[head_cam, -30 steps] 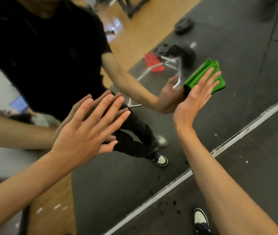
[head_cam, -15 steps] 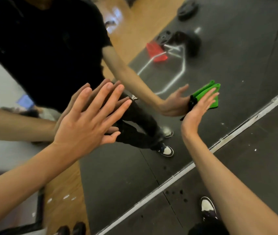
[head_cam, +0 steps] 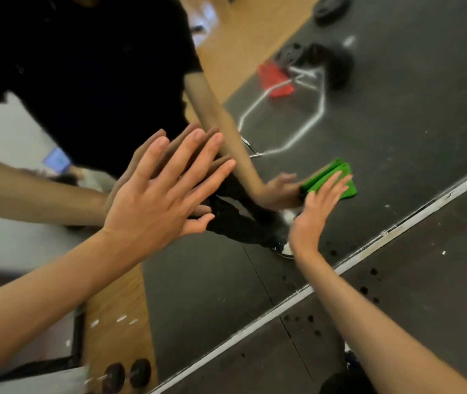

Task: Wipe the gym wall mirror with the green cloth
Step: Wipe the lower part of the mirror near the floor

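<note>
The wall mirror (head_cam: 397,132) fills most of the view and reflects a person in black and a gym floor. My right hand (head_cam: 316,209) presses the folded green cloth (head_cam: 349,190) flat against the glass with straight fingers, low down near the mirror's bottom edge. Part of the cloth is hidden under my fingers. My left hand (head_cam: 158,200) lies flat on the glass with spread fingers, to the left of the cloth and higher up.
The mirror's pale bottom frame (head_cam: 397,234) runs diagonally above dark rubber flooring (head_cam: 425,294). Reflected in the glass are a red object (head_cam: 275,78), weight plates (head_cam: 329,9) and a silver bar frame. Dumbbells (head_cam: 127,373) appear at the lower left.
My right hand has slid the green cloth down the glass toward the mirror's bottom edge. My left hand has stayed flat in about the same spot.
</note>
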### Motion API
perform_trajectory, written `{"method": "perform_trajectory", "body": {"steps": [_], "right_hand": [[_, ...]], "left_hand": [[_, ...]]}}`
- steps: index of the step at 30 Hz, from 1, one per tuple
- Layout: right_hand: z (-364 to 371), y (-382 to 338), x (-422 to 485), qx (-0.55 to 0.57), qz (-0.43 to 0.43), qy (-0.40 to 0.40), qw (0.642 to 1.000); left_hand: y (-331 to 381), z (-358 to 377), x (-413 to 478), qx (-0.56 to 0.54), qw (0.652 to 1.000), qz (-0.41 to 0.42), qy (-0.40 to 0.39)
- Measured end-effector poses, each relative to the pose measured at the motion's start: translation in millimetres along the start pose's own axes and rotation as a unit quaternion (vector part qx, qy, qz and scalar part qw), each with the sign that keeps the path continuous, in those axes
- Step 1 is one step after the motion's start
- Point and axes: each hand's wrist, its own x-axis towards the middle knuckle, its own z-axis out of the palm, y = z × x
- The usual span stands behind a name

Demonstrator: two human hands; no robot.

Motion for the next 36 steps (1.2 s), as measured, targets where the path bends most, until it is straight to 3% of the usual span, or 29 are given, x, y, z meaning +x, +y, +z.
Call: {"method": "perform_trajectory", "body": {"steps": [3, 6, 9, 12, 15, 20, 22, 28, 36], "right_hand": [[-26, -27, 88, 0.084, 0.046, 0.133, 0.986], [-18, -30, 81, 0.076, 0.022, 0.146, 0.986], [20, -12, -13, 0.026, 0.039, 0.062, 0.997], [45, 15, -131, -0.015, -0.006, -0.096, 0.995], [45, 38, -148, -0.048, -0.025, -0.147, 0.988], [7, -2, -11, 0.016, 0.013, 0.015, 1.0], [-2, -17, 15, 0.052, 0.016, 0.057, 0.997], [45, -10, -49, 0.017, 0.009, 0.096, 0.995], [63, 1, -80, 0.035, 0.01, 0.1, 0.994]], "left_hand": [[6, -8, -1, -0.073, 0.997, -0.022, -0.018], [-3, 2, 3, -0.007, 1.0, 0.0, -0.003], [-3, 3, -1, 0.049, 0.999, 0.013, 0.004], [8, -11, -11, 0.117, 0.993, 0.035, 0.001], [4, -9, -6, 0.097, 0.995, 0.027, 0.004], [-2, -4, -2, -0.004, 1.0, 0.012, 0.017], [0, -7, -1, 0.001, 1.0, 0.01, 0.01], [7, -23, -2, 0.075, 0.997, 0.03, -0.002], [6, -26, -5, -0.01, 0.999, 0.017, 0.04]]}}
